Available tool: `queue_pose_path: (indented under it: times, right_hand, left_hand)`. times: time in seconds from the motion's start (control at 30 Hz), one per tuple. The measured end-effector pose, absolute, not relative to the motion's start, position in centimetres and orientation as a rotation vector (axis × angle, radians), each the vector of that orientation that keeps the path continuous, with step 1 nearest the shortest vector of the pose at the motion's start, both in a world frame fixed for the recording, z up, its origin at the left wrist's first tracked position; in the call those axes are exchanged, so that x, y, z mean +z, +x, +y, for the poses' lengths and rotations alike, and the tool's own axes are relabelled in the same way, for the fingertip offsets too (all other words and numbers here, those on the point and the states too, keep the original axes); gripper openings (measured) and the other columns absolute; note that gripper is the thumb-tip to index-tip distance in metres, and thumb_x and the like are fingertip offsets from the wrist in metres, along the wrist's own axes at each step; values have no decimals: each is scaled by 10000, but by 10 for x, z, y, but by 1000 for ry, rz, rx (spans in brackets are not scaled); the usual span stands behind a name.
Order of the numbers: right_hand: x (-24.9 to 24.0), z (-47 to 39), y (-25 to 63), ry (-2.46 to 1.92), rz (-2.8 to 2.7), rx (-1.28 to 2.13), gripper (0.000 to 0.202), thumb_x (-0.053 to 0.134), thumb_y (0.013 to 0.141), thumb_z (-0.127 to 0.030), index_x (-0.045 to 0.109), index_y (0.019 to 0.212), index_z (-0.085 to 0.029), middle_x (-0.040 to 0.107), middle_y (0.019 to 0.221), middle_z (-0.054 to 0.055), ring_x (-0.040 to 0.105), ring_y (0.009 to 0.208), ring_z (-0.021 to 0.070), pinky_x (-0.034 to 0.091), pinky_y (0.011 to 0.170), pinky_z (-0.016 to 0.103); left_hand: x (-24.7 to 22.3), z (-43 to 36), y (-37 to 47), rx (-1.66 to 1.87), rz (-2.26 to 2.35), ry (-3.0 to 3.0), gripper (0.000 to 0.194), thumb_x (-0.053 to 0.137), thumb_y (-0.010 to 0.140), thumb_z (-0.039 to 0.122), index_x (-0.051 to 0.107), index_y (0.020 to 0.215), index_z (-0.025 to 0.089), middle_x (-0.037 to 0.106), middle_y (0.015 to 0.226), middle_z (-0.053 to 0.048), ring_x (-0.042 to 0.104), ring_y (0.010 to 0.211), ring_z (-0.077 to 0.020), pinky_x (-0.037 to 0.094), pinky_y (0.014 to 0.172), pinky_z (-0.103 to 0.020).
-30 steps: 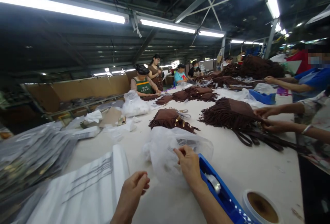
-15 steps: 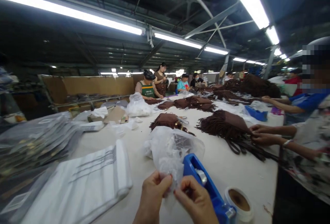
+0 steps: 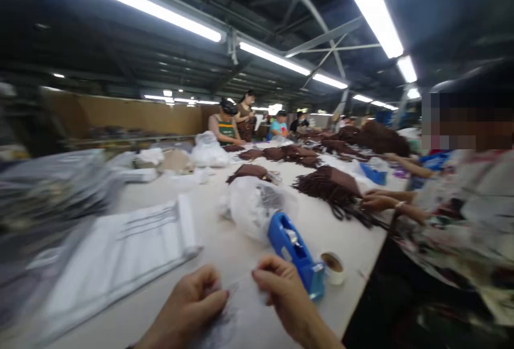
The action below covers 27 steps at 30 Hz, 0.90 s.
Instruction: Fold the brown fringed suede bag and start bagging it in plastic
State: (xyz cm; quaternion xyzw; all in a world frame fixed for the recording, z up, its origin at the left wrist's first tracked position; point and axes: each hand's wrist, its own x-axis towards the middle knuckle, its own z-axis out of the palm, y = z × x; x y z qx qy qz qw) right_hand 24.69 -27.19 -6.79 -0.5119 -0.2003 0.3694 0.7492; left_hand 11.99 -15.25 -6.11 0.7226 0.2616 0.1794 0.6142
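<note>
A small clear plastic bag [image 3: 241,290] is pinched between the left hand [image 3: 193,306] and right hand [image 3: 281,290]. Fingers of both are closed on it, just before the blue tape dispenser [image 3: 295,252].

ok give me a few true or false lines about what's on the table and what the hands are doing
1. The tape dispenser is blue. True.
2. Both hands pinch a thin clear film. True: the left hand and right hand hold it between them.
3. The tape roll lies left of the dispenser. False: it lies to its right.
4. The fringed bags are red. False: they are brown.
5. The white folded stack lies right of the hands. False: it lies to their left.
</note>
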Motion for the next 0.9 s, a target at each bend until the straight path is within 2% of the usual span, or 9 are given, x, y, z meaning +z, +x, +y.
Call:
queue_pose_path:
  times: [0.13, 0.23, 0.3, 0.4, 0.47, 0.57, 0.63, 0.8, 0.9]
  right_hand:
    - [-70, -269, 248, -1070, -400, 927, 315, 800, 508, -345, 603, 678, -169, 494, 541, -71, 379, 440, 32, 289, 424, 162]
    - [-62, -265, 236, -1062, -497, 996, 494, 780, 543, -440, 624, 939, -187, 617, 761, 3, 553, 653, 115, 420, 579, 222]
    - [-58, -261, 223, -1085, -650, 1103, 568, 766, 565, -451, 597, 1038, -187, 638, 840, 32, 582, 743, 156, 439, 651, 265]
    - [-65, -251, 200, -1124, -762, 1186, 346, 753, 598, -427, 596, 759, -164, 544, 584, -33, 463, 508, 83, 345, 503, 207]
    - [-81, -246, 185, -1159, -731, 1145, 353, 723, 635, -468, 532, 644, -171, 459, 502, -63, 365, 440, 56, 274, 444, 193]
    - [-113, -242, 166, -1237, -725, 1055, 388, 659, 676, -555, 532, 687, -188, 479, 550, -51, 403, 478, 79, 308, 451, 200]
    - [-132, -241, 154, -1314, -827, 972, 382, 623, 707, -566, 544, 696, -193, 471, 582, -43, 415, 516, 90, 335, 472, 206]
    - [-144, -228, 134, -1479, -1135, 684, 333, 497, 825, -520, 562, 730, -207, 469, 601, -34, 446, 544, 103, 371, 505, 201]
    - [-138, -211, 129, -1540, -1248, 472, 311, 446, 870, -484, 566, 771, -214, 546, 631, -18, 517, 569, 115, 405, 547, 204]
  left_hand:
    - [-52, -147, 94, 360, 584, 1648, 278, 613, 570, 390, 405, 595, 207, 315, 483, 89, 265, 447, -66, 187, 429, -211]
    - [-44, -152, 76, 397, 559, 1654, 240, 597, 607, 352, 411, 615, 200, 330, 514, 88, 279, 478, -67, 199, 450, -207]
    - [-38, -156, 63, 371, 565, 1661, 224, 596, 608, 340, 422, 622, 198, 360, 509, 86, 300, 470, -68, 213, 450, -205]
    - [-32, -158, 41, 262, 718, 1667, 209, 641, 541, 258, 495, 676, 191, 469, 513, 73, 400, 465, -90, 253, 448, -202]
    - [-37, -155, 21, 166, 851, 1656, 251, 659, 494, 184, 560, 725, 183, 539, 542, 59, 462, 489, -113, 277, 449, -201]
    - [-58, -149, -15, 173, 974, 1629, 164, 647, 485, 164, 610, 644, 158, 544, 522, 46, 455, 500, -109, 274, 454, -198]
    - [-76, -148, -38, 293, 1057, 1516, 107, 651, 493, 204, 577, 553, 155, 508, 481, 45, 426, 487, -99, 271, 461, -198]
    - [-94, -146, -68, 582, 1145, 1247, 254, 653, 554, 378, 501, 566, 175, 517, 509, 35, 398, 473, -88, 277, 475, -202]
    - [-92, -134, -70, 659, 1260, 1488, 278, 554, 650, 462, 480, 598, 199, 488, 499, 41, 403, 456, -107, 278, 470, -216]
